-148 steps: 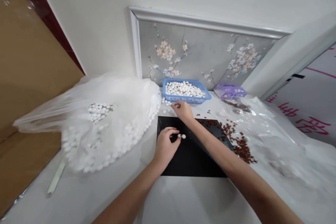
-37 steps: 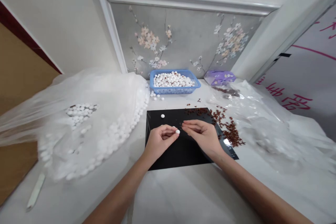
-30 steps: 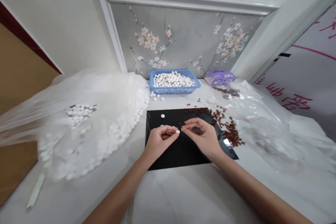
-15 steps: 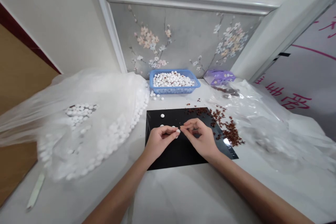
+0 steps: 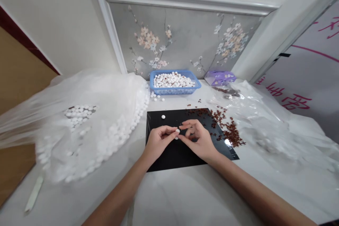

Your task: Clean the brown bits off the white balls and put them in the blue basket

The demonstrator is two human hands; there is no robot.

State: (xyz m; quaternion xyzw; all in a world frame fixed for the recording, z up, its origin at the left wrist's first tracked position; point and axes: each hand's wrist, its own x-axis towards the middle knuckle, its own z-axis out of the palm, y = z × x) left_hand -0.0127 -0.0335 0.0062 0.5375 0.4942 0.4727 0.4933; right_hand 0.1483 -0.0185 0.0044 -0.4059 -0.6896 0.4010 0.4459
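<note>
Between the thumb and fingertips of my left hand [image 5: 159,142] a small white ball [image 5: 177,131] is pinched, above a black mat [image 5: 172,160]. My right hand [image 5: 197,139] is close against it. Its thumb tip touches or nearly touches the ball, while the index finger is raised and apart from the thumb. A tiny dark bit shows near the right index fingertip, too small to make out. Another white ball [image 5: 163,117] lies on the mat's far left part. Just under my fingertips a bit of white shows, mostly hidden.
Behind the mat stands a blue basket [image 5: 174,91] full of white balls. Small brown star-shaped pieces [image 5: 233,135] are heaped over the mat's right edge. White netting with balls [image 5: 106,137] covers the left side; clear plastic bags [image 5: 278,141] and a purple pack [image 5: 221,77] lie right.
My right thumb has come in against the ball, and the right index finger has lifted away from the thumb, opening the earlier pinch. My left hand keeps its hold on the ball.
</note>
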